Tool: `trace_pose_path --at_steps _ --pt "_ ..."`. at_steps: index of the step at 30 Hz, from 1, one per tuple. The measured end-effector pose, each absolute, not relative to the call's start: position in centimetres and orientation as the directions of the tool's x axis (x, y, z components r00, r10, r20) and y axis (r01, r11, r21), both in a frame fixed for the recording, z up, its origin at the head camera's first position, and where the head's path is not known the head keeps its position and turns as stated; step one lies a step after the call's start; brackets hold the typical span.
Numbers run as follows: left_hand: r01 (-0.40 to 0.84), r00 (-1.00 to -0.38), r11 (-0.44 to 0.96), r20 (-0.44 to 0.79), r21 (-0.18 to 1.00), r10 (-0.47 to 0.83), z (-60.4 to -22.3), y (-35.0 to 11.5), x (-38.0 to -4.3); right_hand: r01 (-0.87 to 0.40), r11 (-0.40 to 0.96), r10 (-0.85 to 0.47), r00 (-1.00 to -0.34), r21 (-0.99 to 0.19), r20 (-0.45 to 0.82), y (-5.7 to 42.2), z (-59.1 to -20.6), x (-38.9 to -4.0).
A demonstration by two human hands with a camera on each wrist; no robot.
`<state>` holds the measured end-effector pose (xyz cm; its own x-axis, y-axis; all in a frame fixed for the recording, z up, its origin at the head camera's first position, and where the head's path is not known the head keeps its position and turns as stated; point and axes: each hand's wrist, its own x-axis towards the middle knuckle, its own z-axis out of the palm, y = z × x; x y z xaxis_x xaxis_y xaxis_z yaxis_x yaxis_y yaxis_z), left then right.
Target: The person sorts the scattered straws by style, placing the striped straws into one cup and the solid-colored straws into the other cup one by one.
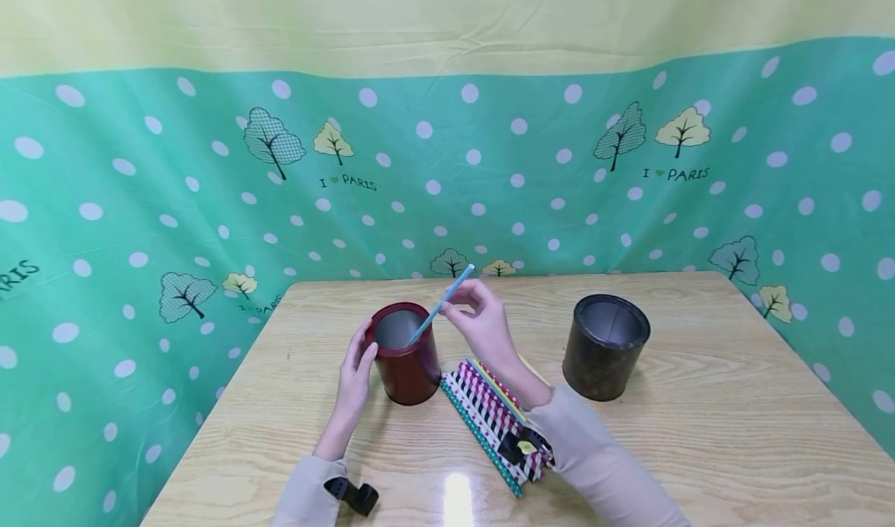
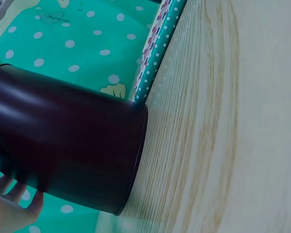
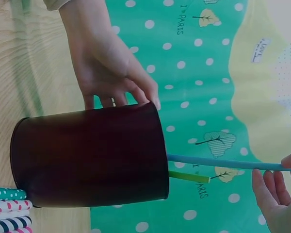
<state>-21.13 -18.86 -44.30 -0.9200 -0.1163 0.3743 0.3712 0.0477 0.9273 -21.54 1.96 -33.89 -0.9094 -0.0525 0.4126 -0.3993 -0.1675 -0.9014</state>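
A dark red can (image 1: 409,375) stands upright on the table, its mouth facing up. My left hand (image 1: 354,379) holds its left side, fingers along the wall and thumb at the rim. In my right hand (image 1: 482,321) a light blue straw (image 1: 454,286) is pinched between thumb and fingers. It slants down to the left, its lower end inside the can's mouth. The right wrist view also shows a green straw (image 3: 189,176) sticking out of the can. Several patterned straws (image 1: 478,410), striped and dotted, lie side by side below my right forearm, their far end close to the can's base.
A black can (image 1: 604,356) stands upright farther right, beyond my right forearm. The wooden table (image 1: 727,418) extends on both sides. A green dotted cloth (image 1: 475,177) hangs behind its back edge.
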Motion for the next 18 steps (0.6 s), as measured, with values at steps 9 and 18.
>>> trace_pose_path --at_steps 9,18 --pt "0.372 -0.919 0.055 0.376 0.927 -0.119 -44.4 -18.8 -21.2 -0.392 -0.121 -0.034 -0.917 -0.912 0.398 1.9 -34.6 -21.8" --pt "0.364 -0.923 0.050 0.368 0.930 -0.112 -44.2 -18.8 -21.1 -0.334 -0.031 -0.070 -0.939 -0.942 0.335 3.1 -35.6 -22.0"
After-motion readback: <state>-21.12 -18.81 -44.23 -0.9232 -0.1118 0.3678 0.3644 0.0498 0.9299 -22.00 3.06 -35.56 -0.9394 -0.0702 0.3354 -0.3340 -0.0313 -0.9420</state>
